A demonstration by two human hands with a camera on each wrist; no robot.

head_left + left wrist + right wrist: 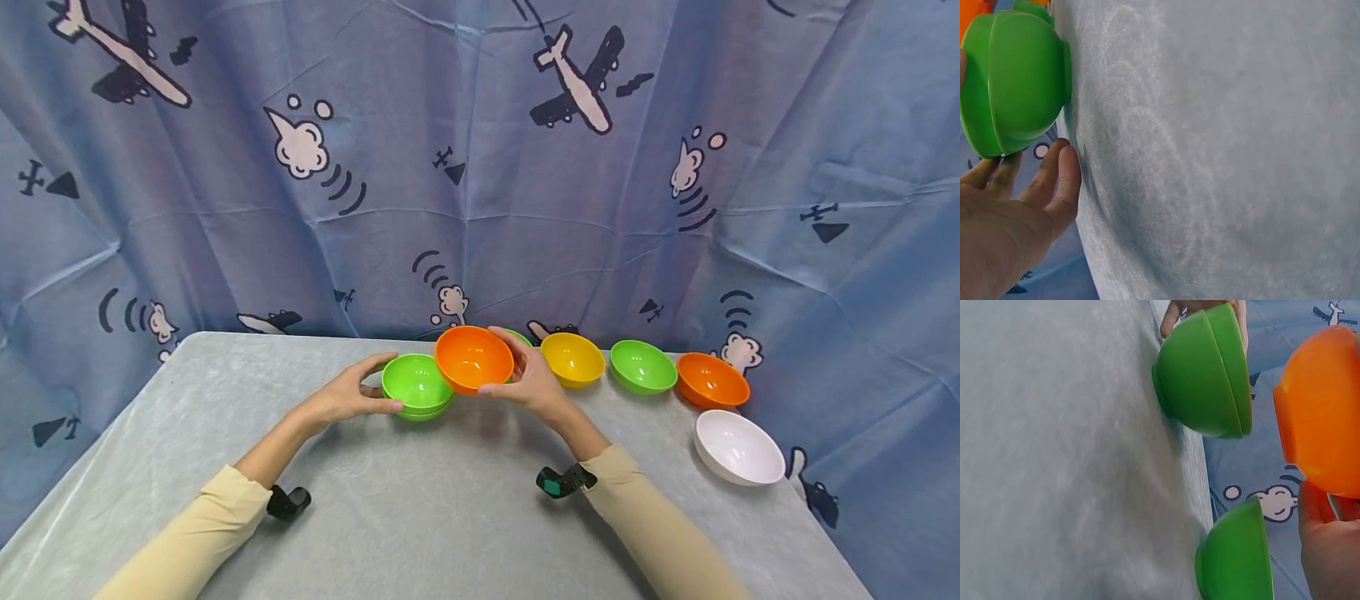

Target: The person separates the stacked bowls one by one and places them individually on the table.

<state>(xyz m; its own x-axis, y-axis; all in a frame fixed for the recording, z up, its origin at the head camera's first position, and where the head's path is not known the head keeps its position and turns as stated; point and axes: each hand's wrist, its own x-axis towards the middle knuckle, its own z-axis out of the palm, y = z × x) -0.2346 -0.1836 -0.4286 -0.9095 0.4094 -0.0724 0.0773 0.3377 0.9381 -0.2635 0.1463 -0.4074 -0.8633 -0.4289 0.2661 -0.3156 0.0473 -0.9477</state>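
Two nested green bowls point(418, 385) stand on the table left of centre. My left hand point(347, 393) holds them at their left side, thumb at the near rim and fingers toward the back. The right wrist view shows the lower green bowl point(1191, 375) with its foot on the cloth. Beside the stack, my right hand point(538, 382) grips an orange bowl point(474, 362) by its right side. That bowl is raised off the table, its base clear of the cloth in the right wrist view. Another green bowl point(1238, 556) sits behind the right hand, mostly hidden in the head view.
Along the back right stand a yellow bowl point(573, 362), a green bowl point(642, 367) and an orange bowl point(712, 382). A white bowl point(739, 448) sits near the right edge. A grey cloth covers the table point(420, 525); a blue patterned curtain point(390, 167) hangs behind.
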